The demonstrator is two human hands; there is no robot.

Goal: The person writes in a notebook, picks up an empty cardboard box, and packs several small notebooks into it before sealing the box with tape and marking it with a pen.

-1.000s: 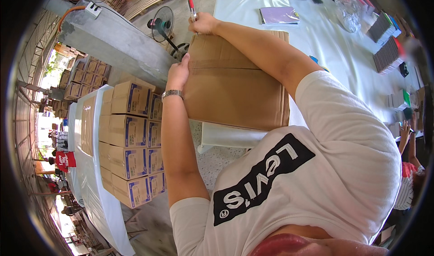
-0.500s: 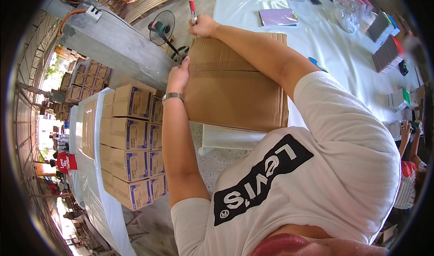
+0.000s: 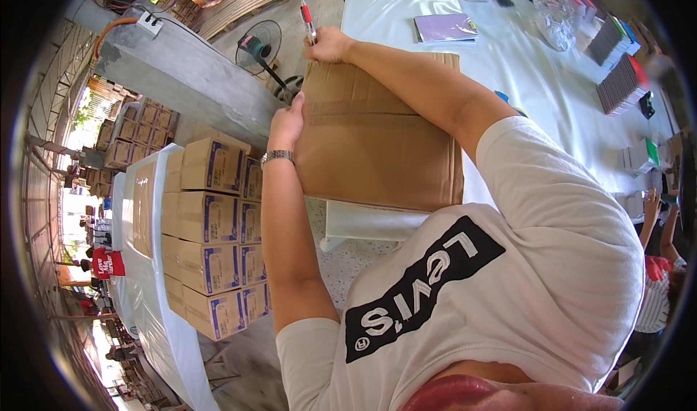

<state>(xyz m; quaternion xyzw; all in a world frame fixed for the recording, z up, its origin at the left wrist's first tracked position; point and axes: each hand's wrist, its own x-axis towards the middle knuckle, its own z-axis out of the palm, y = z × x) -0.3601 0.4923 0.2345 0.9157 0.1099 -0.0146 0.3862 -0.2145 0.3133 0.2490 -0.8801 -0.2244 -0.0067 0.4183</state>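
A brown cardboard box (image 3: 377,149) lies on the table's left end, its flat face toward me. My right hand (image 3: 332,46) reaches across to the box's far left corner, its fingers closed round a red and white pen (image 3: 308,22). The pen points down toward the box's left side, where any contact is hidden. My left hand (image 3: 287,123), with a metal watch (image 3: 277,155) at its wrist, grips the box's left edge. Its thumb points up along the edge; the other fingers are mostly hidden on the far side.
Stacked cartons (image 3: 210,226) stand left of me beside a long covered table (image 3: 145,287). A fan (image 3: 258,48) and concrete pillar (image 3: 189,70) are beyond the box. A purple booklet (image 3: 444,27), plastic bag (image 3: 555,22) and book stacks (image 3: 622,84) lie on the white-covered table. Other people's hands (image 3: 651,209) show at right.
The pen's top has tilted slightly left, and my right hand has shifted a little. My left hand and the box stay in nearly the same place.
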